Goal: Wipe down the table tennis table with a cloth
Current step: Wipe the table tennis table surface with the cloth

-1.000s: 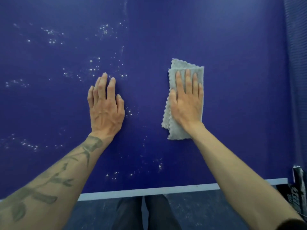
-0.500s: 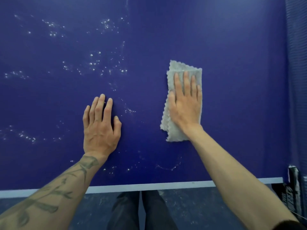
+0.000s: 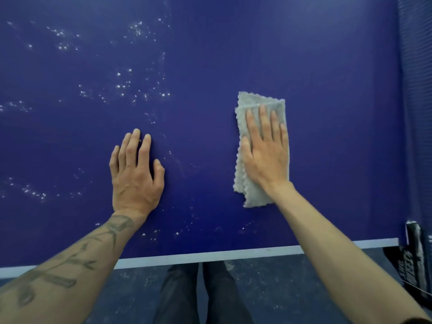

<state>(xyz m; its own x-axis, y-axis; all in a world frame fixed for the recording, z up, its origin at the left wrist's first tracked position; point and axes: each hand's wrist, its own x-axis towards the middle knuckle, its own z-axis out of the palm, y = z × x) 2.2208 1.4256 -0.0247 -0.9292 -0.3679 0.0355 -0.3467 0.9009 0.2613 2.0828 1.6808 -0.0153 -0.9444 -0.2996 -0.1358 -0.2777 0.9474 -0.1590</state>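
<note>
Where white specks (image 3: 131,90) dot table (image 3: 315,54), cloth (image 3: 258,101) apart

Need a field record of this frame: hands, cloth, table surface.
left hand: flat, fingers straight, resting bare on the table, apart from the cloth
right hand: flat on the cloth, pressing it to the table
cloth: grey, folded, scalloped edges
table: blue
white specks: mostly beyond and left of the left hand
white edge line: along the near edge

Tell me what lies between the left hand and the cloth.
In the head view, only bare blue table with a few faint white specks lies between the left hand and the cloth.
</note>
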